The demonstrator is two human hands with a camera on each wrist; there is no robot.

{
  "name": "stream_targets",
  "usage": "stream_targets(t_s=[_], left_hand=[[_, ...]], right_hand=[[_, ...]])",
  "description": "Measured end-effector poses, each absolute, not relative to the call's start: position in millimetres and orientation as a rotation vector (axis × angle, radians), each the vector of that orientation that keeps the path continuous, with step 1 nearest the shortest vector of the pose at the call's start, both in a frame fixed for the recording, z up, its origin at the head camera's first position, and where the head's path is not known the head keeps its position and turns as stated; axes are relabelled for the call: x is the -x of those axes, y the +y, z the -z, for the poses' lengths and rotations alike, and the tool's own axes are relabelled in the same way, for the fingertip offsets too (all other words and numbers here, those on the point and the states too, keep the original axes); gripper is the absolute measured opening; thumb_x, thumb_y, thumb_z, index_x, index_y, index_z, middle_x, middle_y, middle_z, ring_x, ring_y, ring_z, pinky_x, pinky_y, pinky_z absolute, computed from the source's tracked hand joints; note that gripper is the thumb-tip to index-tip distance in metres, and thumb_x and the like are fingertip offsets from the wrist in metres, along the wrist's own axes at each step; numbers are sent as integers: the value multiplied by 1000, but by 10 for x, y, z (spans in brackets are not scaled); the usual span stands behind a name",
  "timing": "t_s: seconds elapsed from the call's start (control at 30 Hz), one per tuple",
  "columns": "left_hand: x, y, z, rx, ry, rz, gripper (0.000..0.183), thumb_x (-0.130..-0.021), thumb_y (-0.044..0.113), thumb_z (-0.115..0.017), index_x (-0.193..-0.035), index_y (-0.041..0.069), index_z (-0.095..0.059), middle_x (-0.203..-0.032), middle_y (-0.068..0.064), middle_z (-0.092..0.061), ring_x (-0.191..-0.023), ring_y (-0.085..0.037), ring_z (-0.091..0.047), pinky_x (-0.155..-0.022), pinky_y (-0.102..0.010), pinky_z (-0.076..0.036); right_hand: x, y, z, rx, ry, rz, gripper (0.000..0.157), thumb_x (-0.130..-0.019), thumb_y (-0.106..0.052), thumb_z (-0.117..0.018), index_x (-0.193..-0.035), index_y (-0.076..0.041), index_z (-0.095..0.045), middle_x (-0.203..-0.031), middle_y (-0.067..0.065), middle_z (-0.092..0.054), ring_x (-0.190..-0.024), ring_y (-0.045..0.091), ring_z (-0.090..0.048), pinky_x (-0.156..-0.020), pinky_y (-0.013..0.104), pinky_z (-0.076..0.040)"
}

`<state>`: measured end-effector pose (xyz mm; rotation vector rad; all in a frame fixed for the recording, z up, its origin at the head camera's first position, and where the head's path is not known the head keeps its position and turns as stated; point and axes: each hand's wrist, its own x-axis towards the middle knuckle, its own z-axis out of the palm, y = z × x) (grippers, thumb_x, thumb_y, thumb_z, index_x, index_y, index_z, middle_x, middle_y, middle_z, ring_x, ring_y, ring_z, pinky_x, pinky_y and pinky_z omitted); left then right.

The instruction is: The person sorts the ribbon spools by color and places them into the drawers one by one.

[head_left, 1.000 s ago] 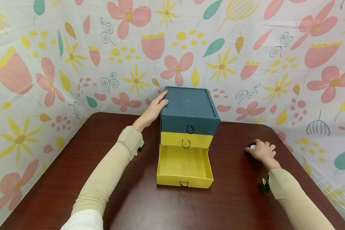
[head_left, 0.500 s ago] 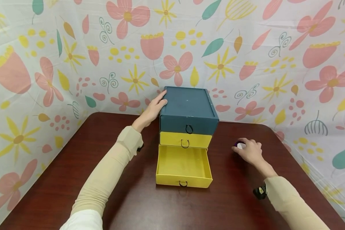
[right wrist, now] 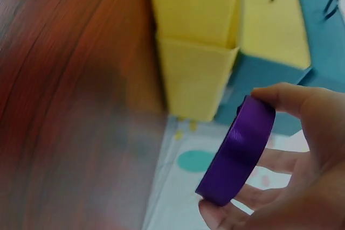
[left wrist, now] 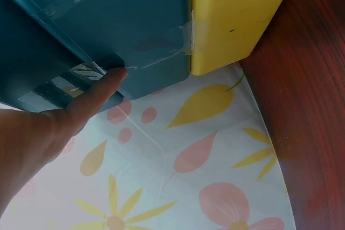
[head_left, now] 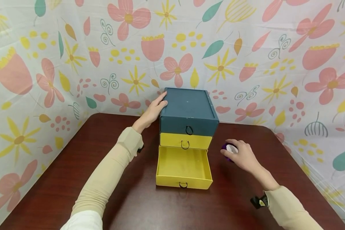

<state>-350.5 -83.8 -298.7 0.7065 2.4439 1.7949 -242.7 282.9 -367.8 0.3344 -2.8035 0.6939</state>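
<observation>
A small drawer cabinet [head_left: 188, 103] with a blue top stands on the table, its bottom yellow drawer [head_left: 184, 182] pulled out and bare inside. My left hand [head_left: 151, 111] rests against the cabinet's upper left edge, fingers fairly straight; in the left wrist view one finger [left wrist: 102, 90] lies along the blue side. To the right of the cabinet, my right hand [head_left: 243, 155] holds a roll of purple ribbon [right wrist: 240, 152] between thumb and fingers. The roll's white core [head_left: 231, 149] faces up in the head view. It hangs above the table, apart from the drawer.
Above the pulled-out drawer, the middle yellow drawer [head_left: 185, 140] is pushed in, with a black ring pull. The dark red-brown table [head_left: 126, 204] has a flower-patterned cloth [head_left: 247, 48] hanging behind it and at its sides.
My right hand has carried the ribbon roll leftward from the table's right side toward the cabinet. The left hand and the drawers stay as they were.
</observation>
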Motion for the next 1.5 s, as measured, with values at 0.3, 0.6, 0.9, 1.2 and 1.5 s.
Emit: stream_targets(t_s=[0.3,0.6,0.9,1.2,1.5], left_hand=[[3513,-849,3020,-708,2448,-1792,58,-105,37,-34,-157,23,-13,-164,2,-7,-152,-21,-8,-120,-49,-18],[3501,-851,3016,-693,2440,-1797,58,-105,38,-34,-157,24,-13,-164,3,-7,-152,-21,-8,-120,-49,-17],[3497,-840,2993,-695,2442,-1792,57,-105,38,-33,-157,26,-14,-164,4,-7,-152,-20,-8,-121,-49,-17],[3510,-836,2964,-692,2437,-1806,58,-105,37,-34,-157,25,-14,-164,3,-8,-152,-21,-8,-121,-48,-17],[3506,-839,2984,-692,2440,-1799,57,-105,37,-34,-157,25,-14,-164,3,-8,-152,-21,-8,-121,-48,-17]], right_hand=[[2134,2521,3502,-470,-2819,-801,53,-86,-40,-70,-128,-9,-59,-118,15,-64,-94,26,-57,-70,31,-51],[2007,2108,3486,-624,-2810,-820,53,-84,-41,-73,-125,-10,-61,-119,9,-64,-96,20,-56,-73,30,-53],[2069,1818,3638,-698,-2774,-800,54,-80,-38,-77,-121,-7,-63,-115,8,-64,-93,18,-56,-70,25,-51],[2159,1594,3825,-720,-2709,-667,56,-75,-39,-81,-116,-5,-64,-110,10,-65,-92,22,-60,-71,32,-52],[2199,1449,3918,-674,-2801,-609,65,-75,-47,-79,-122,-5,-63,-120,13,-64,-105,29,-60,-81,41,-54]])
